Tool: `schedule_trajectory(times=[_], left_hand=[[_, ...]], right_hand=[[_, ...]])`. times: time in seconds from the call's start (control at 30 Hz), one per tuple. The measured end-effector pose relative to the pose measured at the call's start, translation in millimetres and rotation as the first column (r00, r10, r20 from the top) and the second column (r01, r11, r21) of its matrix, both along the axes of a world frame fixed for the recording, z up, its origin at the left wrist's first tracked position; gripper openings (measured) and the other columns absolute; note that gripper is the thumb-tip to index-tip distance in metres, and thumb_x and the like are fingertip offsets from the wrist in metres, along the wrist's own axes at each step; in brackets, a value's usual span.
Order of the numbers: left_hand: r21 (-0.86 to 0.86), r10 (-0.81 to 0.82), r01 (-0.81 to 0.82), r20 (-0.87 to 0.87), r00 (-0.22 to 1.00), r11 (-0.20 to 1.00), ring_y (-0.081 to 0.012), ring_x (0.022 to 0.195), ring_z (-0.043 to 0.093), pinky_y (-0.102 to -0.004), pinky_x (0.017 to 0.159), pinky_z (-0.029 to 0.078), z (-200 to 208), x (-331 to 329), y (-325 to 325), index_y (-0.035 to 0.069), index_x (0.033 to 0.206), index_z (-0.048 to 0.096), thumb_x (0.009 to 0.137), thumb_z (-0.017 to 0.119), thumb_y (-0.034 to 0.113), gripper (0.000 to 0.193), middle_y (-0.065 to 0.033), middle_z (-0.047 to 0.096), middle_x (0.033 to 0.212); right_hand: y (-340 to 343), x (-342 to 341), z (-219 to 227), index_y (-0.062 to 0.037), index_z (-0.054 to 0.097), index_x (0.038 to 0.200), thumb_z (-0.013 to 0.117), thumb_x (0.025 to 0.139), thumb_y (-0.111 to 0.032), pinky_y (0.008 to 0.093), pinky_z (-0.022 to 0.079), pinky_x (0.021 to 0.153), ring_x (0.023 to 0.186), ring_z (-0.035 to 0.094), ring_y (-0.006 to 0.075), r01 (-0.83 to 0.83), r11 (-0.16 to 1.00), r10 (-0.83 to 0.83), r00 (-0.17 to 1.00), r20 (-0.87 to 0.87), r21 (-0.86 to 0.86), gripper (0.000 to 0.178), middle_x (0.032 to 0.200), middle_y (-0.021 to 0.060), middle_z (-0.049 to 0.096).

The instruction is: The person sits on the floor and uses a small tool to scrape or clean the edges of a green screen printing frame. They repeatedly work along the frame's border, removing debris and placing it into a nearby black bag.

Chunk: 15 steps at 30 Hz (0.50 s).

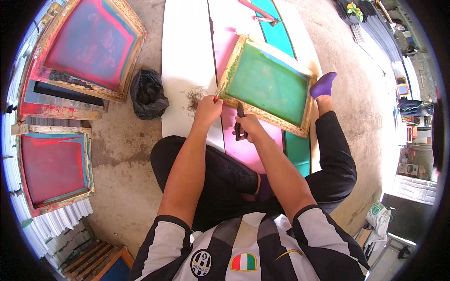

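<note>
A wooden frame with green mesh [269, 82], like a silk-screen frame, lies tilted on a white, pink and teal striped board [187, 42]. At its near left corner my left hand [209, 110] is closed around a small red thing [216, 99], mostly hidden by the fingers. Just to the right, my right hand [251, 125] grips dark-handled pliers [240, 114], whose jaws point up close to the frame's near edge. Small dark scraps [193, 97] are scattered on the white stripe beside my left hand.
A black plastic bag [147, 93] sits on the concrete floor left of the board. More frames with a pink-blue mesh [91, 44] and a red mesh [54, 168] lean farther left. At the board's far end lies a reddish-handled tool [253, 7]. My foot [323, 85] rests by the frame's right side.
</note>
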State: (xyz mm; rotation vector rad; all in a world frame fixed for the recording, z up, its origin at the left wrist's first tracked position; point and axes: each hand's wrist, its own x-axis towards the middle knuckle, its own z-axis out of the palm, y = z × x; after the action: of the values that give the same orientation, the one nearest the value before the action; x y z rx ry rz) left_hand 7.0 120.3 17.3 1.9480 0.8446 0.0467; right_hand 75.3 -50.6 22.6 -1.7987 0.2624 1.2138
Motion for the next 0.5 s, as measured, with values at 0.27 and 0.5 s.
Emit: schedule_trajectory(times=[0.27,0.5], left_hand=[[-0.017,0.010,-0.009,0.014,1.000,1.000,-0.0394,0.084,0.066,-0.0454,0.076,0.050,3.5,-0.4,-0.3,-0.002,0.087,0.067,0.087,0.061,0.029,0.032,-0.0237,0.068,0.085],[-0.062,0.008,-0.007,0.003,1.000,0.998,-0.0389,0.086,0.067,-0.0449,0.077,0.050,10.2,-0.9,-0.2,-0.002,0.089,0.068,0.086,0.061,0.029,0.031,-0.0236,0.068,0.087]], right_hand=[[16.0,4.2,18.1,0.0069,0.054,0.086,0.058,0.085,-0.008,0.0471,0.050,0.043,0.055,0.061,0.0293,0.008,0.993,0.005,0.994,0.107,-0.117,0.015,0.070,0.0157,0.055],[19.8,0.0,17.0,0.0078,0.054,0.086,0.058,0.082,-0.004,0.0423,0.049,0.040,0.048,0.059,0.0268,-0.028,0.977,0.070,0.978,0.195,-0.213,0.013,0.062,0.0147,0.055]])
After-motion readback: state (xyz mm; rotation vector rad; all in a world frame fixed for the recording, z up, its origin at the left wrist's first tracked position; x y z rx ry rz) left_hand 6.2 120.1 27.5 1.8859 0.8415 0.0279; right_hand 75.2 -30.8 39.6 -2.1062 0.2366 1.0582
